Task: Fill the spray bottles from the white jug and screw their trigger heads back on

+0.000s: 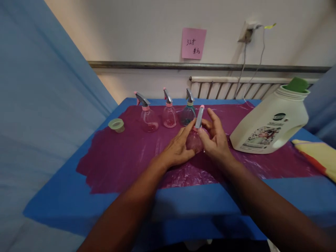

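A clear pink spray bottle (pixel 193 142) stands upright on the purple plastic sheet between my two hands. My left hand (pixel 178 147) is closed round its left side, fingers reaching up toward the neck. On the other side, my right hand (pixel 215 140) grips at the pink collar, with the thumb against it and the index finger raised. The bottle's grey sprayer head (pixel 200 117) sticks up between the hands. Behind stand a left pink spray bottle (pixel 149 120), a middle pink spray bottle (pixel 169 116) and a teal spray bottle (pixel 188 113).
At the right stands a large white jug (pixel 267 122) with a green piece (pixel 296 85) in its mouth. A yellow cloth (pixel 319 154) lies beyond it. On the left sits a small greenish cup (pixel 117 125). The purple sheet (pixel 112 157) covers a blue table (pixel 63 189) against the wall.
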`<state>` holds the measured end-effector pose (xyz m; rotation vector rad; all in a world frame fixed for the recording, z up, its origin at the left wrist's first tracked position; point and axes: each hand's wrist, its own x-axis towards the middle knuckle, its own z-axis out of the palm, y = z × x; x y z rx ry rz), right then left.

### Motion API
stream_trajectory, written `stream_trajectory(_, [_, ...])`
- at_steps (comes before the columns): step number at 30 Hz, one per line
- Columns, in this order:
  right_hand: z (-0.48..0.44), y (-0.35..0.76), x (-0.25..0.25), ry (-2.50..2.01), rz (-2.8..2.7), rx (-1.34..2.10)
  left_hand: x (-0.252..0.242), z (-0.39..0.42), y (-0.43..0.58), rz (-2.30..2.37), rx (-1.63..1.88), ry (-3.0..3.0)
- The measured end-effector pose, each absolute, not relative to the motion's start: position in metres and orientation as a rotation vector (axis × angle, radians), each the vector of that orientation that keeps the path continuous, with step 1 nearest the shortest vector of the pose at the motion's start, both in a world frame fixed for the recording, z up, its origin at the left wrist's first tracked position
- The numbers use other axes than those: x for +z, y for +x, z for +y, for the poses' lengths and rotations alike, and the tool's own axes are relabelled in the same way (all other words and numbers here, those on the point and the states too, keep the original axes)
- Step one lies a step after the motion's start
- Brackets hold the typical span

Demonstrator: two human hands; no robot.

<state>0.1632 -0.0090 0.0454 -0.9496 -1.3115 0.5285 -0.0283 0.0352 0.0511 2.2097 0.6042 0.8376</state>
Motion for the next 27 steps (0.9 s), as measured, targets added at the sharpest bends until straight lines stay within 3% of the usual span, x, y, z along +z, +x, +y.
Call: stream_trajectory(27, [0.003,0.175,0.053,-1.085,-1.229,0.295,0.044,0.033,-0.029,0.852,0.838,2.238])
